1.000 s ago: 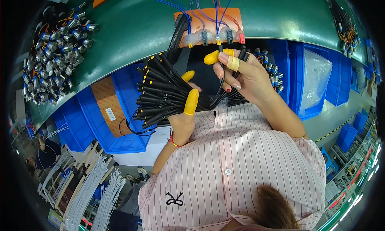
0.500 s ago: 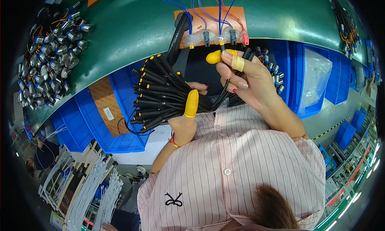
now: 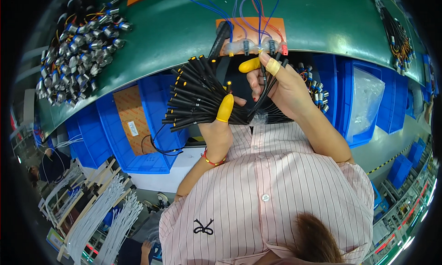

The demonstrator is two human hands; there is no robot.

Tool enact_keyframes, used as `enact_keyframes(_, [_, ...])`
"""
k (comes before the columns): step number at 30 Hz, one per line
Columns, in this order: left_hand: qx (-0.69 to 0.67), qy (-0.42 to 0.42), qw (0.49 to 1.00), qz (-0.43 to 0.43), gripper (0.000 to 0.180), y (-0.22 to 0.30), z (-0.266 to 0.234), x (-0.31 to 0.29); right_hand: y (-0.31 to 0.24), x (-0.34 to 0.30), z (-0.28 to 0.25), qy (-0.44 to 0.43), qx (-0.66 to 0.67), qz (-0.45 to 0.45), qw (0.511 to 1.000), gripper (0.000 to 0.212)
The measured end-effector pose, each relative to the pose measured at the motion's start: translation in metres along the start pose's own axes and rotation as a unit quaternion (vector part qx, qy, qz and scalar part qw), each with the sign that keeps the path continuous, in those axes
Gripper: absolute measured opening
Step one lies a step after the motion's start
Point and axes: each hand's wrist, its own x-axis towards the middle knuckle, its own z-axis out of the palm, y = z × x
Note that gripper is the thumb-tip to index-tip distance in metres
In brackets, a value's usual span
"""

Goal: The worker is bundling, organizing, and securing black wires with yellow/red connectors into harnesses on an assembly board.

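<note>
A fanned bundle of black cables, their round ends tipped in yellow, is gripped by my left hand, whose thumb wears a yellow finger cot. My right hand has its fingers closed on a black cable from the same group. It wears a yellow cot on the index finger and tape round the thumb. Just above these fingertips sits an orange board at the table edge, with connectors set in clear glue and blue, purple and red wires. The cable's tip lies against or just below a connector; I cannot tell which.
Many silver cylindrical parts with wires lie heaped on the green table at left. A black wire bundle is at far right. Blue bins stand below the edge, one holding a clear plastic bag. White cables hang on a rack.
My right hand has shifted slightly, its thumb now higher and nearer the connectors. The cable bundle in my left hand has tilted a little upward. The whole view has drifted slightly.
</note>
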Motion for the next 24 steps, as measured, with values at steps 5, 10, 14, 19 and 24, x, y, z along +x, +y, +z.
enact_keyframes(5, [-0.024,0.007,0.999,-0.028,0.015,0.007,0.005,-0.002,-0.004,0.0,0.008,-0.011,0.046,0.008,0.999,0.031])
enact_keyframes(10, [0.029,0.017,0.999,0.004,0.015,0.01,0.007,-0.003,-0.001,-0.035,0.008,-0.106,0.024,0.016,0.994,0.03])
enact_keyframes(14, [0.019,-0.005,1.0,-0.004,0.014,0.009,0.006,-0.005,-0.001,-0.042,0.002,-0.037,-0.012,-0.022,0.999,0.029])
enact_keyframes(19, [0.108,0.027,0.992,0.056,0.014,0.002,0.01,-0.009,0.006,-0.033,0.01,-0.035,-0.197,-0.058,0.978,0.022])
enact_keyframes(24, [0.043,-0.036,0.998,0.024,0.014,0.009,0.02,-0.013,0.009,-0.024,0.005,-0.009,-0.084,-0.065,0.994,0.021])
